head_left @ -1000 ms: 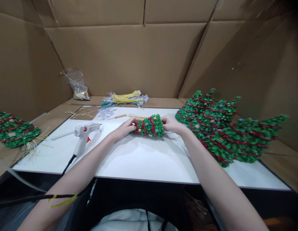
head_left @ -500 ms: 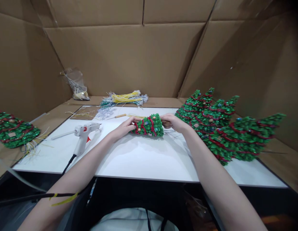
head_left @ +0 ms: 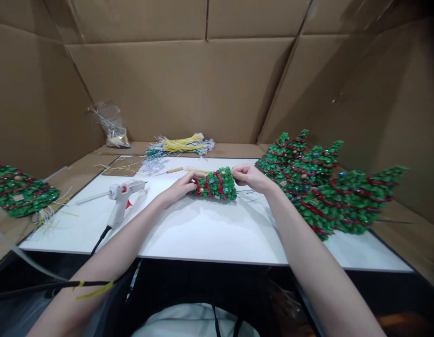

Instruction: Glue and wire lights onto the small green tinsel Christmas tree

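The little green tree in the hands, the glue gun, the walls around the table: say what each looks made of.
Small tree, held between left hand and right hand: seemingly glossy green plastic or foil bits, red cord wound round; glints suggest it. Glue gun: smooth white moulded plastic, black cable. Walls: matte brown cardboard, with creases and seams.

Glossy, bumpy green tree (head_left: 216, 184); smooth white tabletop (head_left: 203, 234); matt cardboard walls (head_left: 175, 89)

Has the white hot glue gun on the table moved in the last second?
No. The white hot glue gun lies at the same spot on the white table top, left of the left hand.
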Demonstrator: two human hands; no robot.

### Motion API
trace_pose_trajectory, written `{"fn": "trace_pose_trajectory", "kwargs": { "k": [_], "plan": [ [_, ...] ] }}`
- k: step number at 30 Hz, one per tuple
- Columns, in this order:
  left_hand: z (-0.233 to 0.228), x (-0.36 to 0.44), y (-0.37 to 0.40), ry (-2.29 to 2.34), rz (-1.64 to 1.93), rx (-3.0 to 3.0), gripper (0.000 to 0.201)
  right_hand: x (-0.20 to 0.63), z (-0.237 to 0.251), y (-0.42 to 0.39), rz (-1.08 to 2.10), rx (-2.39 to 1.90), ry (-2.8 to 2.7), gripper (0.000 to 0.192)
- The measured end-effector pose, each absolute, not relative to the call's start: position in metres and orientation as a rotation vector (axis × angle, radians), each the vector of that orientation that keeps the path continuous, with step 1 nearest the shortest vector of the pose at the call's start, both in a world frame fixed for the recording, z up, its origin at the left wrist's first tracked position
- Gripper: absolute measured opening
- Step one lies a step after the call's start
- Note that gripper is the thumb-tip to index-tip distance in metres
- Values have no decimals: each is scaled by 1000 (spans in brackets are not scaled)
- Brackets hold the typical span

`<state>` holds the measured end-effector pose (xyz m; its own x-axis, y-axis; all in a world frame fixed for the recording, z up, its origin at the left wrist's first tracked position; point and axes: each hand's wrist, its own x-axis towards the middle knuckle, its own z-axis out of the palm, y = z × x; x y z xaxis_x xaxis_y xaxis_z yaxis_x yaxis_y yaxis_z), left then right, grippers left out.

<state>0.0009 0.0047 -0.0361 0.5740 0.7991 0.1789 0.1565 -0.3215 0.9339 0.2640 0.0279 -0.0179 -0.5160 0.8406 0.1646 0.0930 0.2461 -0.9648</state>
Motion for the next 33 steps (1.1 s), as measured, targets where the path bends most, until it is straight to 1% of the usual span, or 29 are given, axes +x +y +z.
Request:
{"fn": "trace_pose_trajectory", "kwargs": {
  "k": [5,12,22,33],
  "plan": [
    [-35,0,5,775,802,1807,47,266,-19,29,1288,-840,-1825,46],
    [-35,-1,7,746,797,1790,46,265,-15,27,1215,-863,-1872,47],
    [-33,-1,5,757,796,1786,45,266,-18,27,1267,-899,-1877,49],
    [-32,-1,4,770,783,1824,46,271,-21,29,1285,-891,-1964,47]
  ]
}}
